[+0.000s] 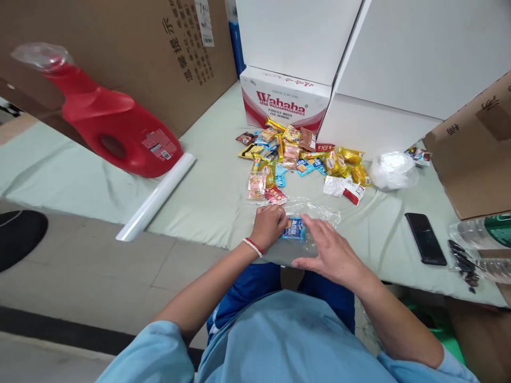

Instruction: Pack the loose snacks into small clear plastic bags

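My left hand point(269, 224) is curled shut on the left edge of a clear plastic bag point(319, 211) that lies flat on the pale green mat point(207, 197). A small blue snack packet point(294, 229) shows inside or under the bag, between my hands. My right hand point(329, 252) rests flat on the bag with its fingers stretched out, fingertips touching the blue packet. Just beyond lies a heap of several small snack packets point(297, 157) in yellow, orange, red and blue.
A red detergent jug point(107, 125) lies tilted at the left beside a white roll point(157, 197). A Wahaha carton point(283, 98) and white boxes stand behind the snacks. A crumpled white bag point(393, 169), a black phone point(425, 238) and plastic bottles point(479, 231) sit at the right.
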The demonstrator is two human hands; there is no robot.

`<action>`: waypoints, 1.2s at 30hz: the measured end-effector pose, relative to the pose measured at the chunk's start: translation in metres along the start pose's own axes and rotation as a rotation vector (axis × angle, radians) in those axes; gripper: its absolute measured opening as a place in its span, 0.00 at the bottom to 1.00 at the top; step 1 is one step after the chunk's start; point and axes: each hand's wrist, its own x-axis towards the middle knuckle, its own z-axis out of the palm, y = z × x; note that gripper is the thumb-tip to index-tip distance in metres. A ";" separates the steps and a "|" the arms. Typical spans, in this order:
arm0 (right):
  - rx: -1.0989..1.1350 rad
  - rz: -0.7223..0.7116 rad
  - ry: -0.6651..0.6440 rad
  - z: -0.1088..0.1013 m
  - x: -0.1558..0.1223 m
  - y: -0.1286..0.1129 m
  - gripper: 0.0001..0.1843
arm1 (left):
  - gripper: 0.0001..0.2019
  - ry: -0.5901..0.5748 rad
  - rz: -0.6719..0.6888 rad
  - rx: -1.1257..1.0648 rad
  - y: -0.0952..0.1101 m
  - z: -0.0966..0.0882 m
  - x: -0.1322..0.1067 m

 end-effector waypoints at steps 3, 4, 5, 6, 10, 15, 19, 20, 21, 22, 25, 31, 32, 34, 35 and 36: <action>0.063 0.143 -0.071 -0.003 -0.005 0.009 0.22 | 0.11 0.012 0.048 -0.026 -0.006 0.003 0.000; 0.136 0.175 -0.061 -0.006 -0.003 0.016 0.17 | 0.11 0.014 0.072 -0.041 -0.008 0.005 0.000; 0.215 0.199 -0.039 -0.010 0.000 0.025 0.14 | 0.11 0.018 0.094 -0.056 -0.011 0.006 0.000; 0.289 0.223 -0.014 -0.013 0.004 0.034 0.15 | 0.12 0.025 0.112 -0.069 -0.013 0.008 -0.001; 0.286 0.370 -0.028 -0.014 0.018 0.074 0.13 | 0.13 0.052 0.137 -0.077 -0.017 0.015 -0.004; -0.266 0.332 0.093 -0.014 0.041 0.091 0.12 | 0.11 0.266 0.173 -0.054 -0.015 0.016 -0.006; -0.343 0.039 0.113 -0.012 0.089 0.073 0.23 | 0.22 0.359 0.234 0.010 -0.009 0.010 -0.004; -0.344 0.032 0.037 -0.009 0.102 0.068 0.27 | 0.25 0.357 0.238 0.021 -0.008 0.008 -0.003; -0.346 0.053 -0.051 -0.004 0.115 0.065 0.31 | 0.27 0.351 0.236 0.027 -0.007 0.007 -0.002; -0.349 0.088 -0.134 0.001 0.126 0.062 0.32 | 0.29 0.344 0.230 0.031 -0.006 0.005 -0.002; -0.351 0.148 -0.288 0.010 0.146 0.055 0.17 | 0.35 0.324 0.205 0.038 -0.005 0.002 -0.001; -0.397 0.029 -0.251 -0.005 0.124 0.026 0.08 | 0.42 0.332 0.143 0.031 -0.003 0.005 -0.003; -0.415 0.003 -0.220 -0.006 0.114 0.019 0.08 | 0.43 0.330 0.137 0.033 -0.003 0.006 -0.003; -0.434 -0.033 -0.183 -0.001 0.093 0.006 0.09 | 0.44 0.332 0.124 0.037 -0.002 0.007 -0.003; -0.434 -0.047 -0.186 0.005 0.082 0.001 0.10 | 0.44 0.330 0.117 0.036 -0.001 0.008 -0.003; -0.431 -0.060 -0.200 0.012 0.072 -0.003 0.11 | 0.43 0.326 0.108 0.031 -0.001 0.008 -0.003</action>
